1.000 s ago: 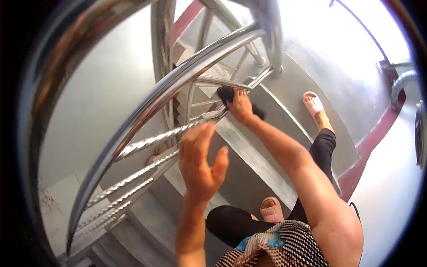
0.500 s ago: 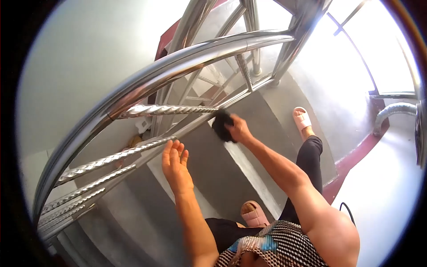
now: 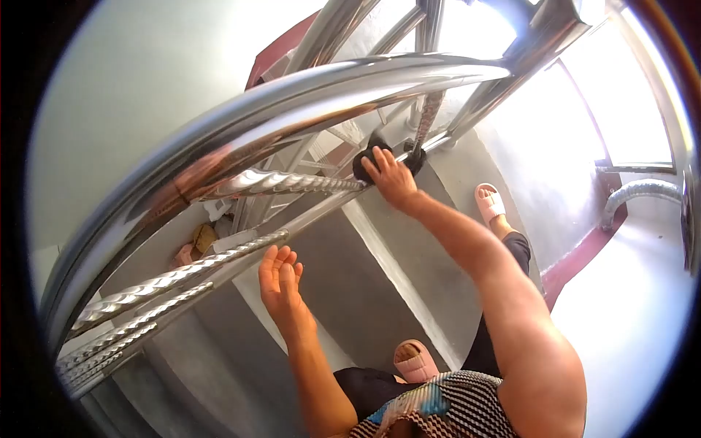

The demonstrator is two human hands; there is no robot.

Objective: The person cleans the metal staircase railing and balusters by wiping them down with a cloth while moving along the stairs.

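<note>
The person stands on a grey stair, close to a steel railing. The black cloth point(image 3: 361, 168) is at the lower rail point(image 3: 321, 212) of this railing, near the foot of an upright bar point(image 3: 429, 117), and it shows on both sides of the right hand point(image 3: 393, 179). The right fingers lie spread over the cloth; the thumb side is partly hidden, so I cannot tell whether they grasp it or only press it. The left hand point(image 3: 281, 285) is free: its fingers are released and a little bent, they hold nothing, and the tips are just beside the lower end of a twisted bar point(image 3: 175, 274). Above both hands passes the thick, shiny handrail point(image 3: 292, 102), which makes a large curve across the view. Both feet wear pink sandals point(image 3: 491, 206); the right foot is on a higher level, and the left one is on a step point(image 3: 350, 277) below it. The person has black trousers point(image 3: 478, 358) and a patterned top point(image 3: 460, 401). At the right side there is a white wall point(image 3: 621, 328) with a dark red band point(image 3: 573, 274) along its base, a curved pipe point(image 3: 642, 191) and a bright window point(image 3: 628, 95).
</note>
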